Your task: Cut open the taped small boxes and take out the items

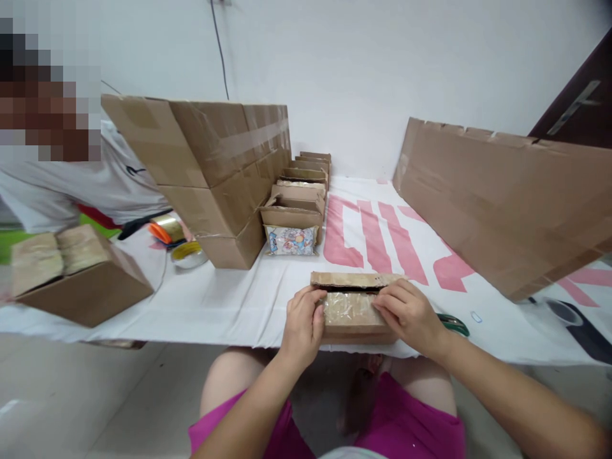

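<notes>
A small brown cardboard box (351, 312) lies at the near edge of the white table cover (229, 299), its front flap shiny with clear tape. My left hand (302, 324) grips the box's left end with fingers curled over the top. My right hand (410, 313) presses on the right end, fingers bent over the flap. The far flap of the box stands slightly open, leaving a dark gap.
A row of small open boxes (296, 207) runs back beside stacked taped cartons (224, 172). Flat cardboard (507, 197) leans at right. Tape rolls (187, 254) lie at left near another person in a white shirt (95, 185). A box (76, 274) sits at far left. A green-handled object (454, 324) lies behind my right wrist.
</notes>
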`<state>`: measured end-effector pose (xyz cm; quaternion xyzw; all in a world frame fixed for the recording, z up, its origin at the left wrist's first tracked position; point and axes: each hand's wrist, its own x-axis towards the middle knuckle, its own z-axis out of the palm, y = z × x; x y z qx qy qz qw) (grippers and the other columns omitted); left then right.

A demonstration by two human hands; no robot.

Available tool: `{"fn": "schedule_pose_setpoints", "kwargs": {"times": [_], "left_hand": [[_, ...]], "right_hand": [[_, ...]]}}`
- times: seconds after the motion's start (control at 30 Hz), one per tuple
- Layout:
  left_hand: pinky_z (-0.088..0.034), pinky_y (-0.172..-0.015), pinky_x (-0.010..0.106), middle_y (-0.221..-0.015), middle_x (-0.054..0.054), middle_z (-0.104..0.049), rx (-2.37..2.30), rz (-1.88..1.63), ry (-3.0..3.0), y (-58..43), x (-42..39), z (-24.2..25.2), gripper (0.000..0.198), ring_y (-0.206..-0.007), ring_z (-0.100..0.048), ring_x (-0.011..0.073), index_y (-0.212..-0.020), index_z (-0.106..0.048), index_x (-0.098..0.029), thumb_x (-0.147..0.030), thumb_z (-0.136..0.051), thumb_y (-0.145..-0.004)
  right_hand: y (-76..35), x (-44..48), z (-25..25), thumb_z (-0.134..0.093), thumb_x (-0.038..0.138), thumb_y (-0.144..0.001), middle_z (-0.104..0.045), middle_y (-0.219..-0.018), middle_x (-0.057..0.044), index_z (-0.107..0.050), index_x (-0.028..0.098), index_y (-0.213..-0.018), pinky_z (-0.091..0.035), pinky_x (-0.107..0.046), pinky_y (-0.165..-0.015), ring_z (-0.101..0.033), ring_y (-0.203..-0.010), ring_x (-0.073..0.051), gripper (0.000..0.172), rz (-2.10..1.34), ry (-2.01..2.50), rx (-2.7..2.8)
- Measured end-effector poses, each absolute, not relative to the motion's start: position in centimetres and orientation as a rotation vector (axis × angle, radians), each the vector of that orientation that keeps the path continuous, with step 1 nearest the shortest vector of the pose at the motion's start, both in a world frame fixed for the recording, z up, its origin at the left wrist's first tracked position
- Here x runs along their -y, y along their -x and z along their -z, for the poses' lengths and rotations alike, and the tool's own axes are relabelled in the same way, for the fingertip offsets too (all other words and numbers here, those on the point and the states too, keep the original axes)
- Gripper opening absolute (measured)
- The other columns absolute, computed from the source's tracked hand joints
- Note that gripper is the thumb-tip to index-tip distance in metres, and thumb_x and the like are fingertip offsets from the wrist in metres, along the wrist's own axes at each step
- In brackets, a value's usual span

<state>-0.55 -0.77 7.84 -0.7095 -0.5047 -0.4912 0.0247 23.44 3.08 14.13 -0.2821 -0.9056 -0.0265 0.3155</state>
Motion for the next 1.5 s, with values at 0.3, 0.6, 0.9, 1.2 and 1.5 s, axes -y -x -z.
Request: {"fn": "schedule_pose_setpoints", "kwargs": {"times": [0.3, 0.6, 0.9, 1.2, 1.5], "left_hand": [[-0.044, -0.092, 0.036, -0.109, 0.010, -0.063, 1.559, 1.543, 2.193, 0.6, 0.7, -7.6, 0.023, -0.110, -0.055, 0.0217, -0.111, -0.054, -0.018, -0.020, -0.038, -0.095], [-0.045, -0.091, 0.038, -0.110, 0.011, -0.062, 1.591, 1.525, 2.187, 0.7, 0.8, -7.6, 0.024, -0.109, -0.056, 0.0229, -0.111, -0.054, -0.019, -0.022, -0.037, -0.094], [-0.044, -0.092, 0.038, -0.107, 0.010, -0.062, 1.557, 1.540, 2.203, 0.5, 0.7, -7.7, 0.023, -0.109, -0.055, 0.0226, -0.109, -0.055, -0.018, -0.020, -0.037, -0.094], [-0.045, -0.094, 0.040, -0.105, 0.010, -0.064, 1.594, 1.543, 2.215, 0.6, 0.7, -7.7, 0.024, -0.109, -0.056, 0.0231, -0.106, -0.057, -0.018, -0.023, -0.036, -0.095], [-0.044, -0.094, 0.039, -0.105, 0.010, -0.063, 1.570, 1.530, 2.237, 0.5, 0.7, -7.9, 0.023, -0.110, -0.055, 0.0226, -0.106, -0.056, -0.018, -0.021, -0.036, -0.095]], "right_hand": [[-23.0, -3.2, -14.5, -0.048, 0.014, -0.092, -0.065, -0.079, -0.007, -0.061, 0.019, -0.084, -0.046, -0.036, -0.072, -0.054, -0.078, -0.021, 0.017, 0.115, 0.767, 2.409], [-23.0, -4.2, -15.7, -0.050, 0.018, -0.091, -0.068, -0.083, -0.005, -0.061, 0.021, -0.100, -0.051, -0.034, -0.073, -0.063, -0.079, -0.019, 0.014, -0.287, 0.804, 2.317], [-24.3, -5.7, -16.5, -0.042, 0.011, -0.094, -0.068, -0.093, -0.007, -0.068, 0.022, -0.101, -0.049, -0.032, -0.076, -0.060, -0.087, -0.017, 0.029, -0.091, 0.503, 2.642], [-23.7, -6.6, -16.0, -0.042, 0.013, -0.094, -0.065, -0.082, -0.007, -0.062, 0.019, -0.085, -0.045, -0.031, -0.070, -0.056, -0.079, -0.018, 0.023, 0.178, 0.437, 2.676], [-22.8, -5.6, -15.3, -0.041, 0.015, -0.092, -0.061, -0.079, -0.007, -0.054, 0.017, -0.085, -0.045, -0.035, -0.069, -0.053, -0.072, -0.020, 0.015, 0.045, 0.727, 2.565]]}}
